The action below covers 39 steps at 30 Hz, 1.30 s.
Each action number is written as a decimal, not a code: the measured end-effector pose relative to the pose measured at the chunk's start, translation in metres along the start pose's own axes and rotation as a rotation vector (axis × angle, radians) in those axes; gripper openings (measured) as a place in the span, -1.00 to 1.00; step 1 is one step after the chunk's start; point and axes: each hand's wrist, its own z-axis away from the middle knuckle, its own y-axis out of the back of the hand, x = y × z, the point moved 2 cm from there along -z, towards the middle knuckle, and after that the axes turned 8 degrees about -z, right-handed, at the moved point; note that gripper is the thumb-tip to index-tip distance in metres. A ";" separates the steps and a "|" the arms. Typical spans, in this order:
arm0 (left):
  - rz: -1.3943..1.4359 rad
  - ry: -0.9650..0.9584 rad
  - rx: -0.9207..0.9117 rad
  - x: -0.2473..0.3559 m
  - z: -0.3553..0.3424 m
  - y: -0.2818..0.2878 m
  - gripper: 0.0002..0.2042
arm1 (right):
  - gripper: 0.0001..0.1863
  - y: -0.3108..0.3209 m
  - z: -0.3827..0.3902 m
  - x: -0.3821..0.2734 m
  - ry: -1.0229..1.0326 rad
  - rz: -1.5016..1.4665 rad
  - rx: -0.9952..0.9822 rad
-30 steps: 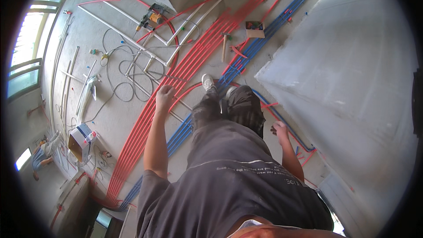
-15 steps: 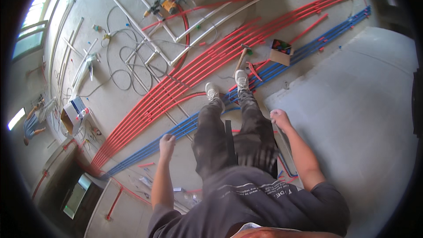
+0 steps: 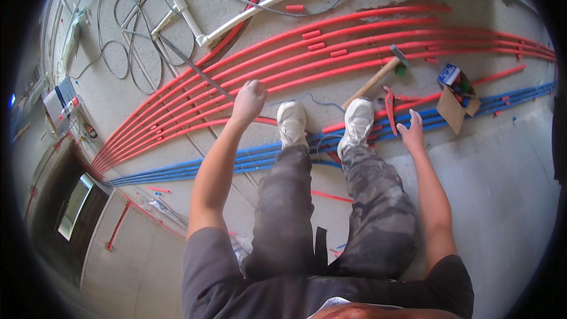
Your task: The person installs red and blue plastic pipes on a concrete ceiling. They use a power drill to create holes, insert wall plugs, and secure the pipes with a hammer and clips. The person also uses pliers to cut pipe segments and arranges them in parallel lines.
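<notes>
My left hand (image 3: 251, 101) is above the red pipes (image 3: 283, 85), its fingers curled closed; whether anything is inside them is hidden. A thin grey rod (image 3: 204, 75) lies across the pipes and its visible end meets this hand, but I cannot tell if they touch. My right hand (image 3: 412, 133) has its fingers apart and holds nothing. It is over the blue pipes, beside the red-handled pliers-like tool (image 3: 390, 109) on the floor. A hammer (image 3: 375, 80) with a wooden handle lies beyond, its handle end by my right shoe (image 3: 358, 124).
An open cardboard box (image 3: 453, 111) of small coloured parts stands on the blue pipes (image 3: 248, 159) at right. White pipes (image 3: 186, 16) and a looped grey cable (image 3: 121, 47) lie at the far left. A smooth grey slab (image 3: 496, 201) borders the right side.
My view has moved closer to the pipes and tools. Both hands have reached forward, the left over the red pipes, the right toward the red-handled tool. My right fingers have spread.
</notes>
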 end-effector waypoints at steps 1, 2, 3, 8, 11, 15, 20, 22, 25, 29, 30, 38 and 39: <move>-0.052 -0.095 0.095 0.007 -0.024 -0.013 -0.76 | -0.02 -0.008 -0.012 0.004 0.012 0.036 -0.026; -0.104 -0.187 0.188 0.013 -0.042 -0.024 -0.75 | 0.02 -0.013 -0.024 0.003 0.019 0.115 -0.028; -0.156 -0.233 0.247 0.016 -0.053 -0.034 -0.75 | 0.07 -0.018 -0.028 -0.009 0.023 0.194 -0.035; -0.254 -0.360 0.477 0.020 -0.101 -0.065 -0.69 | 0.27 -0.035 -0.060 0.000 0.089 0.432 -0.119; -0.226 -0.366 0.448 0.009 -0.108 -0.080 -0.72 | 0.23 -0.038 -0.057 -0.002 0.163 0.466 -0.154; -0.202 -0.394 0.562 -0.006 -0.102 -0.080 -0.74 | 0.48 -0.049 -0.041 -0.007 0.177 0.560 -0.169; -0.258 -0.427 0.586 -0.008 -0.108 -0.082 -0.76 | 0.50 -0.056 -0.031 0.013 0.316 0.610 -0.102; -0.268 -0.431 0.530 -0.019 -0.108 -0.085 -0.77 | 0.34 -0.053 -0.040 0.008 0.429 0.598 -0.093; -0.202 -0.453 0.576 -0.004 -0.114 -0.088 -0.68 | 0.23 -0.028 -0.053 0.020 0.506 0.557 -0.112; -0.202 -0.479 0.519 -0.008 -0.112 -0.087 -0.67 | -0.06 -0.001 -0.057 0.015 0.661 0.501 -0.167; -0.177 -0.475 0.492 -0.010 -0.110 -0.084 -0.68 | -0.11 0.002 -0.058 0.013 0.666 0.466 -0.181; -0.201 -0.439 0.503 0.007 -0.103 -0.086 -0.71 | -0.43 0.002 -0.034 0.005 0.420 0.131 -0.214; -0.216 -0.445 0.516 0.006 -0.103 -0.086 -0.71 | -0.45 -0.004 -0.034 -0.001 0.368 0.051 -0.230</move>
